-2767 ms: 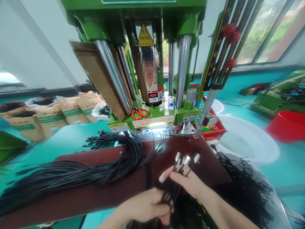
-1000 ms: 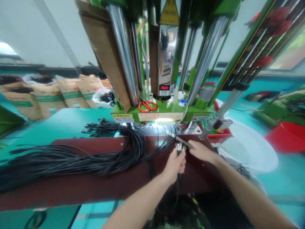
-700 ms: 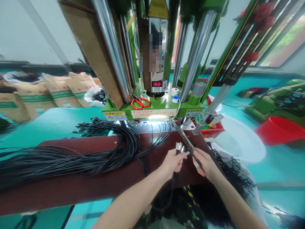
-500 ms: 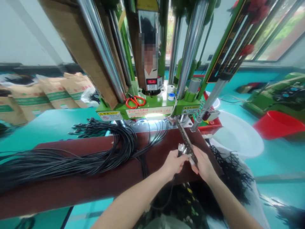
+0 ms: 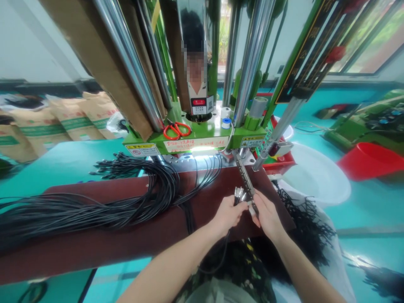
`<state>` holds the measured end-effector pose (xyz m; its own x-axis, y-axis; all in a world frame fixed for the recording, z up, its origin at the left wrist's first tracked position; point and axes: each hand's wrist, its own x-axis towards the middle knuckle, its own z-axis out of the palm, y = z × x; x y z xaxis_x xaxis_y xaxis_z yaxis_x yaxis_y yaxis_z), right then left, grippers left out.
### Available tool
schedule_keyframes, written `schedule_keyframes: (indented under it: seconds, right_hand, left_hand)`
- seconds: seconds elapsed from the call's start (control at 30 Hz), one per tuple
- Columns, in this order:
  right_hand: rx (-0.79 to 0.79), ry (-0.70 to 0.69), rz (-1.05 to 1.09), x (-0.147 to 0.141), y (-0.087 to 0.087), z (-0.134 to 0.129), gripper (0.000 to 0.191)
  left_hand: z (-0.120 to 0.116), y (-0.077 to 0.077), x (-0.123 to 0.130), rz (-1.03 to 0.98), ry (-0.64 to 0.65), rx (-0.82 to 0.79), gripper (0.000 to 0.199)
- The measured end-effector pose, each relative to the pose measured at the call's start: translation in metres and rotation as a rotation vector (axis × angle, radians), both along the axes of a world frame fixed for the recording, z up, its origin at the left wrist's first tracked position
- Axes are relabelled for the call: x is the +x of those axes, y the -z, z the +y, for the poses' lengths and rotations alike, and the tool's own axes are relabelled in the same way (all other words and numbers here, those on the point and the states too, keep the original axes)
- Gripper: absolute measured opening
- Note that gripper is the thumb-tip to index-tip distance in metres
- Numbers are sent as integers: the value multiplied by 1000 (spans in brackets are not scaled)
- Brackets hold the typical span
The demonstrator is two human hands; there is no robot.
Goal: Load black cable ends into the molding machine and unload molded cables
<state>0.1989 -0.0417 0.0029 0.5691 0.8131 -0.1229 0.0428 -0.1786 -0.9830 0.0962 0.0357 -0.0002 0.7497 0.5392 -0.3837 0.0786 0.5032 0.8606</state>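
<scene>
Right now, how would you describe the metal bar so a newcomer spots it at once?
Find the green machine and the dark red board in front of it. Over the board's right part, the metal bar slants from the right hand toward the machine. It is straight and narrow, unlike the curving black cables to its left.

A green press (image 5: 205, 131) and sacks (image 5: 42, 126) (blurred, seemingly paper) mark a workshop.
</scene>
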Motion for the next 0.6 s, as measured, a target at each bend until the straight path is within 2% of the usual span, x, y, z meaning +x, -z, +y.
schedule_keyframes:
  seconds: [0.23,0.47,0.53,0.6]
  right_hand:
    - [0,-58,2,2,-1,-1,49]
    - [-72,-56,-95,-1,0,-1,51]
    - [-71,-58,-98,-3,-1,-1,49]
    - [-56,-35,-70,-5,-2,-1,48]
  left_hand:
    - [1,2,0,12,18,11,33]
    - [-1,5,-1,-15,16,62,29]
    - [0,6,-1,-40,17,96,29]
    - [3,6,-2,-63,-39,165,29]
